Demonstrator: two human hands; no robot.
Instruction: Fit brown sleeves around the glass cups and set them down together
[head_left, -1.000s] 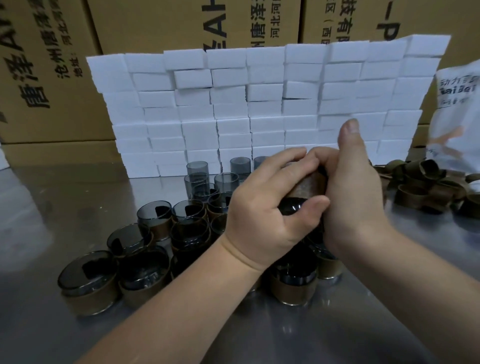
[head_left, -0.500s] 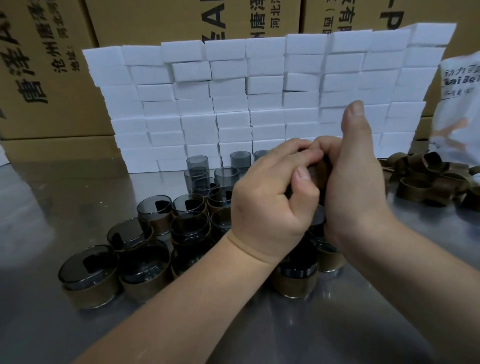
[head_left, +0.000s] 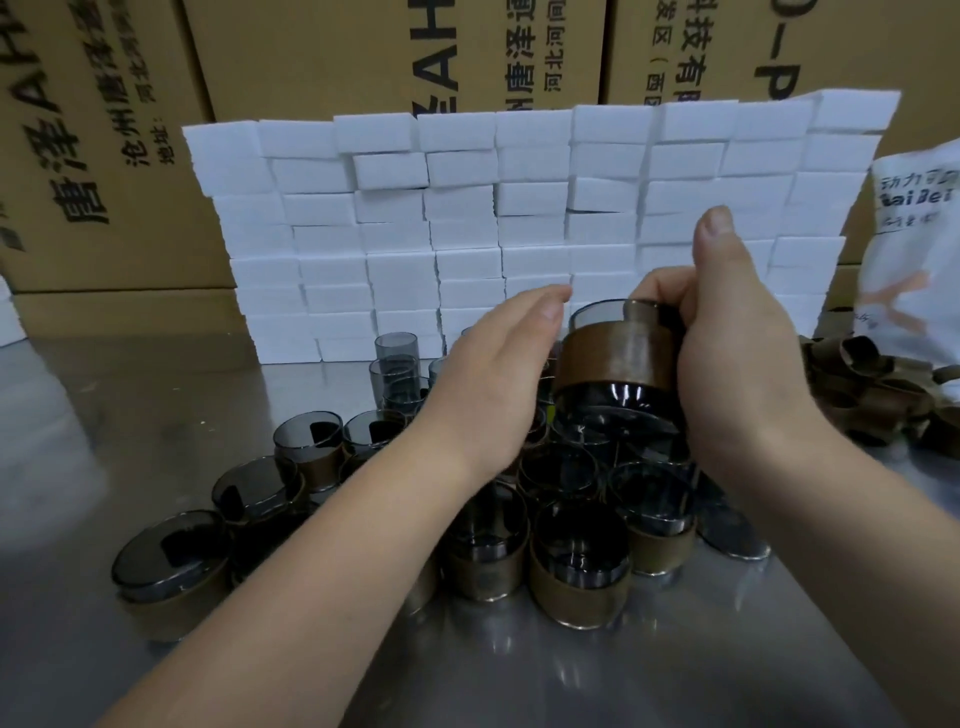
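Leftmost, brown printed cartons (head_left: 104, 156) stand behind the steel bench (head_left: 78, 415), and a wall of white foam blocks (head_left: 467, 208) is stacked in front of them. On the bench a cluster of sleeved glass cups (head_left: 171, 571) runs from the near left toward the middle, packed close and mostly touching. Behind the cluster, near the foot of the foam wall, stand a few bare smoky glass cups (head_left: 396, 353).

The left hand (head_left: 483, 384) hovers above the cluster with its fingers straight and together, holding nothing. It is just beside the raised cup; whether it touches it cannot be told.

That glass cup (head_left: 613, 400) is held in the air over the cluster, tilted with its dark base toward the camera. A brown sleeve (head_left: 618, 358) is wrapped round its middle. The right hand (head_left: 743, 384) grips it from the right, fingers curled round the far side and the thumb sticking up clear of the glass.

Farther right, a heap of loose brown sleeves (head_left: 872, 384) lies on the bench, with a white printed bag (head_left: 914, 249) behind it.
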